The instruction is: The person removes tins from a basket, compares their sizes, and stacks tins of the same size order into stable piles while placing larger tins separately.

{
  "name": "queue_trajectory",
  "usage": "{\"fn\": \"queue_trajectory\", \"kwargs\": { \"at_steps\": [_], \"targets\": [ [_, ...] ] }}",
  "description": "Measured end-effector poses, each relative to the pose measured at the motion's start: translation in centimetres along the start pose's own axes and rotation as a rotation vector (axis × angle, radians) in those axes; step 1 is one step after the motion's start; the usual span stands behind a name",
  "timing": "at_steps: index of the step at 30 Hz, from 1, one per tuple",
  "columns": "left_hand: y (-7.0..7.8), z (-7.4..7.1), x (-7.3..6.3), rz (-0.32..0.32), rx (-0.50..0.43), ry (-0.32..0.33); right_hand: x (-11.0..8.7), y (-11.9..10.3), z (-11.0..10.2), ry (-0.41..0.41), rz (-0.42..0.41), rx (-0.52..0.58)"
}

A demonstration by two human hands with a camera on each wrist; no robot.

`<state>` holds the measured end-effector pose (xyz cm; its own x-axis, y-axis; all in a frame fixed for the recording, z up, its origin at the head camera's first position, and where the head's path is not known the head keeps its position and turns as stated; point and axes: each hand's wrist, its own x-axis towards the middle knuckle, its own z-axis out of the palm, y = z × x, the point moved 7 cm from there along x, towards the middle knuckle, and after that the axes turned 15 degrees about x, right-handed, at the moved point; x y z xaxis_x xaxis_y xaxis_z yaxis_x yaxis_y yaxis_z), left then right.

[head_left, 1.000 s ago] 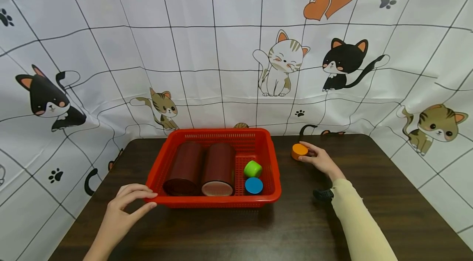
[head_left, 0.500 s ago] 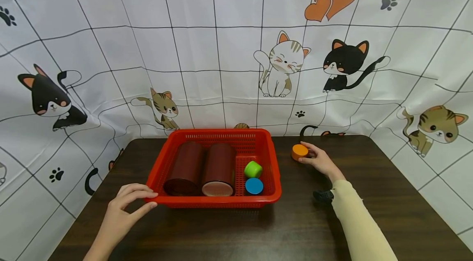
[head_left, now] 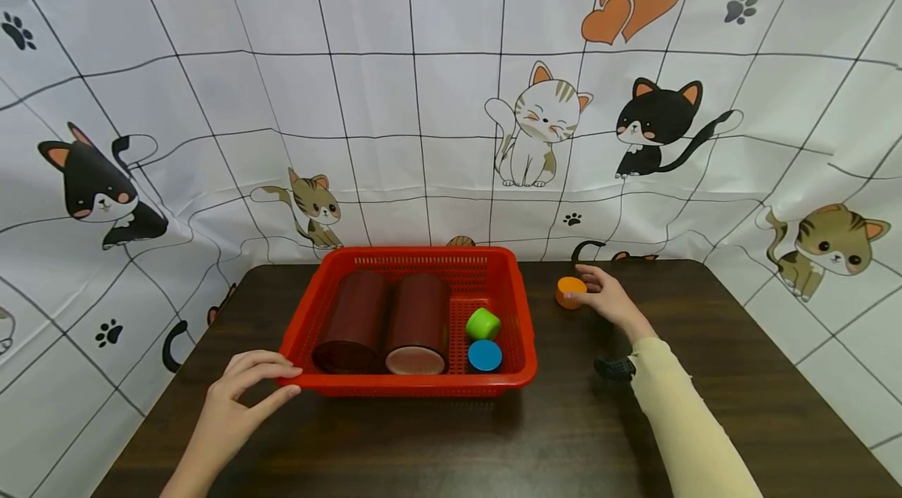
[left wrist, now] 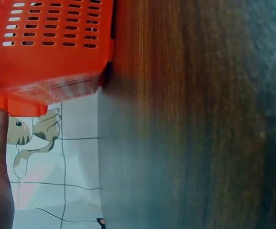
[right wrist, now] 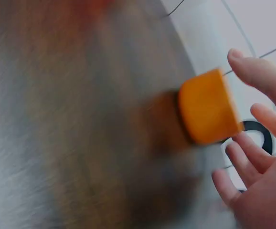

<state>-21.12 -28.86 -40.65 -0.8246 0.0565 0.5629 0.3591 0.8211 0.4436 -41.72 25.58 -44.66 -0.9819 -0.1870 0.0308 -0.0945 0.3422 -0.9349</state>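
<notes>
A small orange cup-shaped piece with a flat top stands on the dark table, right of a red plastic basket. My right hand is beside it, and in the right wrist view the fingers are spread apart around the orange piece without gripping it. The basket's near left corner is held between the fingers and thumb of my left hand. In the left wrist view, a fingertip meets the lip of the basket. Inside the basket lie a green piece and a blue round piece.
Two dark brown cylinders lie side by side in the left and middle of the basket. Behind the wooden table hangs a white sheet with cat drawings. A black band is at the right wrist.
My right hand's fingers have loosened from the orange piece and drawn up and slightly away. The piece stays put. My left hand and the basket look unchanged.
</notes>
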Motion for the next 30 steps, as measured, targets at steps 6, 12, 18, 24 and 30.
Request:
{"fn": "queue_trajectory", "kwargs": {
  "at_steps": [6, 12, 18, 24, 30],
  "targets": [
    [0.0, -0.1, 0.0, 0.003, 0.008, 0.011, 1.1, -3.8, -0.2, 0.012, -0.065, -0.033],
    [0.1, -0.1, 0.0, 0.007, 0.018, 0.021, 2.4, -7.6, 1.0, 0.001, -0.136, -0.026],
    [0.1, 0.1, -0.1, -0.017, 0.019, 0.015, 3.1, -10.8, 3.3, -0.024, -0.209, 0.045],
    [0.2, 0.0, 0.1, -0.008, 0.002, 0.025, 3.6, -13.6, 5.7, -0.036, -0.233, 0.05],
    [0.1, 0.1, 0.0, 0.003, 0.009, 0.027, 4.2, -15.7, 8.4, -0.084, -0.261, 0.084]
  ]
}}
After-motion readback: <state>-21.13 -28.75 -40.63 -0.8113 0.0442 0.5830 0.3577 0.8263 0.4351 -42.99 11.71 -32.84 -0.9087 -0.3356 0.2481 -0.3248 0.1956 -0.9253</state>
